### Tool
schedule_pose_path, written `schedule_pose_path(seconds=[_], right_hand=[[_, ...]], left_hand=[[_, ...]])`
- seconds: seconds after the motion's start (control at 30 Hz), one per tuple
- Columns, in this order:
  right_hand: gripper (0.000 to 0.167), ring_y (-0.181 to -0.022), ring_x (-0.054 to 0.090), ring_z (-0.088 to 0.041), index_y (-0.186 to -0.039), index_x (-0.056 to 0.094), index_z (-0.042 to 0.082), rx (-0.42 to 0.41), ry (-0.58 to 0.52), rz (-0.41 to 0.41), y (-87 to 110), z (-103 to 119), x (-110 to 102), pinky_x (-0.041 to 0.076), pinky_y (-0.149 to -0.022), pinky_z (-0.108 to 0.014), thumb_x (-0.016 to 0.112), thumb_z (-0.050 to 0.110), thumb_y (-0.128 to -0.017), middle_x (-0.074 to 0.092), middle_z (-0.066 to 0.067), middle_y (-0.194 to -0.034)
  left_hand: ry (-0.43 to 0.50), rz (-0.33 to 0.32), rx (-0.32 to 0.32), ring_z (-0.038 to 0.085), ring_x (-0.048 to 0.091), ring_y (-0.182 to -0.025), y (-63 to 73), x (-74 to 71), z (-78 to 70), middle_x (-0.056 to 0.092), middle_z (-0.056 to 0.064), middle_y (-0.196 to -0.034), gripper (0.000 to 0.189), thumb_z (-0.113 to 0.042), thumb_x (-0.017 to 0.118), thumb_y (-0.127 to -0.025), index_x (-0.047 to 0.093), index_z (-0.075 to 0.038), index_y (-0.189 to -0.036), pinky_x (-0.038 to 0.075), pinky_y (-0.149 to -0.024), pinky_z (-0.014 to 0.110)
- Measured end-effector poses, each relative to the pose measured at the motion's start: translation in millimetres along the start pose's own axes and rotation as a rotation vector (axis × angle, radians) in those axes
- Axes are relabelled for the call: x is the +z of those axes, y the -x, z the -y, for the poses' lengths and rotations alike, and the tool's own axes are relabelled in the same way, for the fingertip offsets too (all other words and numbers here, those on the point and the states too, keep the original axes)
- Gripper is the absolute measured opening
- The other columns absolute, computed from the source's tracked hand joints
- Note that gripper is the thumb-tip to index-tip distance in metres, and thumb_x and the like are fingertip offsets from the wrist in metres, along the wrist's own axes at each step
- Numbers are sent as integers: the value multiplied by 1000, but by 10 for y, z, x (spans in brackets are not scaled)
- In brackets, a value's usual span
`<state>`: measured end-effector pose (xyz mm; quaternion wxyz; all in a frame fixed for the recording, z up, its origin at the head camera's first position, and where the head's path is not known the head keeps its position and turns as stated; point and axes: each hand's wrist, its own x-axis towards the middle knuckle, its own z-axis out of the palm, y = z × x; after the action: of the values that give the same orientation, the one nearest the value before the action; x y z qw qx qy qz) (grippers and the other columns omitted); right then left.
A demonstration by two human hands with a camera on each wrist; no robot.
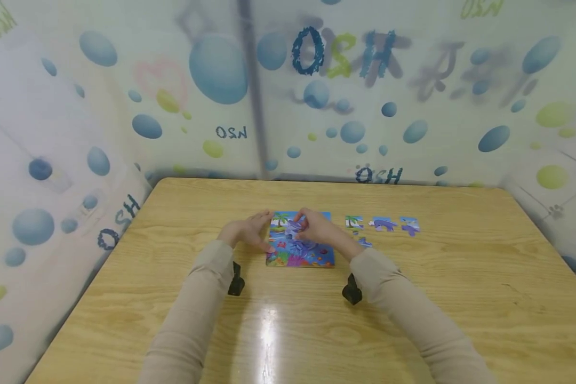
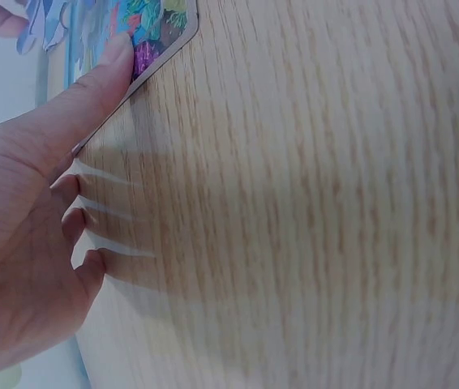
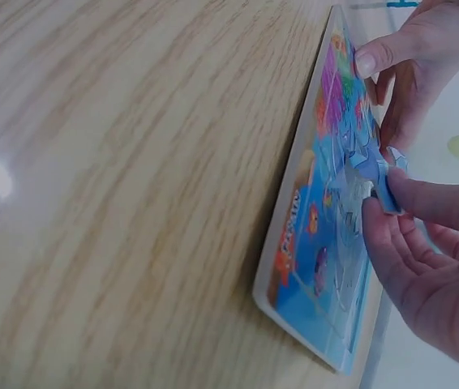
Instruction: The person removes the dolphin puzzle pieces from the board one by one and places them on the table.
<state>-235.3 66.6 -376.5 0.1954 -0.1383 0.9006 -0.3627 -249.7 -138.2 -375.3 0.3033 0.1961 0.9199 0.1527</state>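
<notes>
A colourful sea-scene puzzle board (image 1: pixel 324 259) with a palm tree and coral lies flat on the table. My right hand (image 1: pixel 317 228) is over its middle, pinching a blue-purple puzzle piece (image 3: pixel 385 191) between thumb and fingertips. That piece is tilted, close over the board's pale recess. My left hand (image 1: pixel 249 232) spreads along the board's left side. Its thumb (image 2: pixel 100 85) rests on the printed face near the coral corner, while the other fingers extend along the edge, partly hidden behind the thumb in the left wrist view.
Right of the board lie several loose puzzle pieces: a palm-tree piece (image 1: pixel 353 222), a purple dolphin-like piece (image 1: pixel 384 224), a blue-and-purple piece (image 1: pixel 410 225) and a smaller blue one (image 1: pixel 365 242) partly behind the right forearm. The wooden table (image 1: pixel 461 277) meets a patterned curtain (image 1: pixel 288 133) at the back.
</notes>
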Motion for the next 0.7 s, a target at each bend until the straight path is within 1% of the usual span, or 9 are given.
schedule_pose_path(seconds=[0.07,0.17,0.23,0.3,0.43,0.57,0.7], right_hand=[[35,-74,55,-16,-113,52,8,6,-47,-5,-7,-18,1,47,-57,-21,67,7,-82,56,-8,-92],[34,-77,59,-18,-113,52,4,-14,-143,-11,-19,-70,-13,53,-63,-23,65,4,-82,55,-10,-93],[33,-78,62,-19,-114,52,3,-27,-189,-22,-20,-102,-36,56,-66,-26,64,4,-83,55,-11,-94],[33,-78,62,-20,-114,53,3,-41,-207,-43,-6,-123,-70,56,-68,-27,64,5,-83,56,-12,-96],[34,-78,61,-18,-115,55,4,-43,-200,-86,46,-143,-143,54,-69,-28,66,10,-83,58,-12,-99],[34,-75,61,-16,-115,54,2,-38,-232,-88,98,-183,-194,56,-73,-32,65,9,-84,57,-12,-96],[32,-71,61,-15,-114,54,-1,-24,-270,-93,136,-263,-236,57,-74,-34,64,8,-84,56,-10,-92]], left_hand=[[-3,2,-1,36,-1,-142,5,0,-6,-4,15,-154,100,-39,67,-80,1,-6,-147,7,-115,53],[0,3,0,37,-1,-142,9,2,-14,-5,15,-154,99,-39,67,-81,1,-7,-147,8,-115,53],[4,6,-2,36,-1,-142,12,4,-17,-5,15,-155,99,-39,67,-81,1,-7,-148,8,-115,52],[4,4,-3,36,-1,-142,12,5,-17,-4,15,-155,99,-39,67,-81,1,-7,-148,8,-115,52],[11,-5,-2,36,-1,-142,5,7,-7,-4,15,-154,99,-38,67,-81,1,-7,-147,7,-116,52],[23,-5,4,36,-3,-142,6,14,0,-6,15,-154,98,-37,67,-81,0,-7,-147,6,-116,52],[27,-8,16,36,-2,-142,17,23,-2,-6,15,-154,99,-36,67,-81,0,-6,-147,6,-115,52]])
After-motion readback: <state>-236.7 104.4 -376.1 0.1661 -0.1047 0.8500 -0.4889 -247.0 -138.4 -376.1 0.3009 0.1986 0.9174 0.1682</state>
